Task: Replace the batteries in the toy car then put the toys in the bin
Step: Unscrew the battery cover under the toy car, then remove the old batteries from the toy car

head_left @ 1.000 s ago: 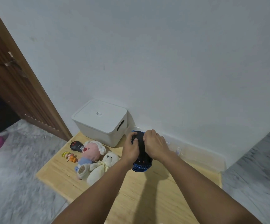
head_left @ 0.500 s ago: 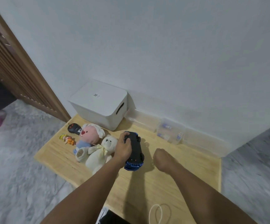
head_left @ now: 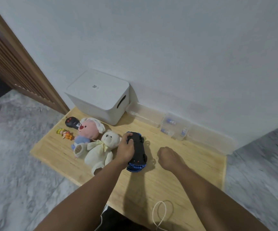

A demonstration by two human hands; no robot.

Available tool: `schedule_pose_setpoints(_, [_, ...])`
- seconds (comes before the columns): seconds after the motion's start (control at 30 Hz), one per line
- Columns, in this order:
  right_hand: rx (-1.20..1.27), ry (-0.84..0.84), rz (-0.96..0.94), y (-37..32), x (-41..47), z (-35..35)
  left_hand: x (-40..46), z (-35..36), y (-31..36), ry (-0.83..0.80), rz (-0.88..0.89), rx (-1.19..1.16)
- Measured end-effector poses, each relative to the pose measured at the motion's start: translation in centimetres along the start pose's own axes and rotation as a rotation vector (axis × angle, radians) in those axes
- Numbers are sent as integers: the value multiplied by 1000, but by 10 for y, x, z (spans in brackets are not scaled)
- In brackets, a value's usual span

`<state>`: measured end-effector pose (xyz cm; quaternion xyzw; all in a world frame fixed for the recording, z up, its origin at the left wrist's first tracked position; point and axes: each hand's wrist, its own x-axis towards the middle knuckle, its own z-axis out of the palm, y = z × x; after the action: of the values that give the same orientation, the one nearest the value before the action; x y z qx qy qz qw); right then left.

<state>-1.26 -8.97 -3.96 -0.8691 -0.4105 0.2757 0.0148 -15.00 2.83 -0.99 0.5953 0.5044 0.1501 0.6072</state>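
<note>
Left hand [head_left: 125, 150] clamps the toy car [head_left: 137, 153] belly-up over the wooden table [head_left: 193, 164], presumably exposing the battery hatch. Right hand [head_left: 165, 155] fisted beside it, holding nothing visible (could hide something). White bin [head_left: 100, 97] lidded, behind the plush toys.

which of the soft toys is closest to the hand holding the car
The white teddy bear: it lies right beside the left hand; the pink plush is farther left.

No legible text; bin [head_left: 91, 99] label unreadable
</note>
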Motion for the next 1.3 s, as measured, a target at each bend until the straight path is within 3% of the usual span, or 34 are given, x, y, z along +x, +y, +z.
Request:
schedule_pose_setpoints(0.33, [383, 167, 105, 7, 3, 3, -7, 3, 1, -17, -117, -132])
schedule_pose_setpoints(0.63, [237, 225, 178, -4, -1, 7, -18, 5, 8, -72, -129, -215])
schedule_pose_setpoints(0.77, [485, 392, 18, -18, -1, -4, -19, 6, 8, -94, -124, -189])
schedule_pose_setpoints(0.93, [450, 288, -216, -40, -2, -18, -22, 8, 12, -119, -110, -162])
schedule_pose_setpoints(1.3, [425, 152, -256, -48, 0, -22, -18, 4, 10, -189, -121, -95])
